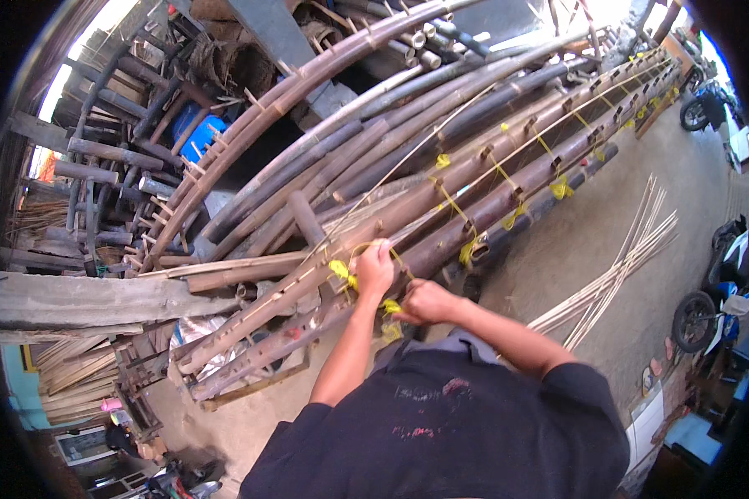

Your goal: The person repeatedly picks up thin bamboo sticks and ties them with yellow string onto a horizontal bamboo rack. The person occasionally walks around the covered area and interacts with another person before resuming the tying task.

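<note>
Two long brown bamboo poles with holes along them run side by side; the upper bamboo pole (429, 202) passes just beyond my hands and the lower bamboo pole (424, 251) runs under them. My left hand (375, 268) is closed in a pinch over the poles, beside a knotted yellow strip (342, 273). A thin yellowish strand (402, 264) arcs from its fingers toward my right hand (425, 301). That hand is a fist on the near side of the lower pole, with yellow plastic strip (391, 308) at its fingers. Other yellow ties (468, 249) join the poles further along.
Thin light sticks (607, 279) lie on the concrete floor at right. More bamboo poles (341, 162) are stacked beyond, next to a curved pole with pegs (262, 106). A blue container (204, 140) sits among frames at far left. Motorcycles (697, 320) stand along the right edge.
</note>
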A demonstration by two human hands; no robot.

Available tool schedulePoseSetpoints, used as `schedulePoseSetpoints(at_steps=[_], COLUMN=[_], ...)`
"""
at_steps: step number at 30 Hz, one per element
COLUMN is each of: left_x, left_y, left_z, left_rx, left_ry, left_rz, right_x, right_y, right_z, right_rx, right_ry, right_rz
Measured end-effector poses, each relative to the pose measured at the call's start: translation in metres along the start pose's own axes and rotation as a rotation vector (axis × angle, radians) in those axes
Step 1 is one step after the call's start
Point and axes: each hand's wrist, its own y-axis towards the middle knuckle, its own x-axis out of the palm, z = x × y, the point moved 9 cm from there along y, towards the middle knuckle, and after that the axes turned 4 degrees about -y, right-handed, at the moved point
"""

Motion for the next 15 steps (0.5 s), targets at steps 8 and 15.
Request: schedulePoseSetpoints(at_steps=[8, 15], left_x=[-0.027, -0.042], left_y=[0.134, 0.133], left_z=[0.019, -0.027], left_rx=[0.045, -0.045], left_ry=[-0.162, 0.169], left_rz=[0.106, -0.101], right_x=[-0.030, 0.015], right_y=[0.010, -0.066], right_z=[-0.010, 0.053], right_rx=[0.175, 0.944], right_ry=[0.098, 1.436], right_rz=[0.121, 1.030])
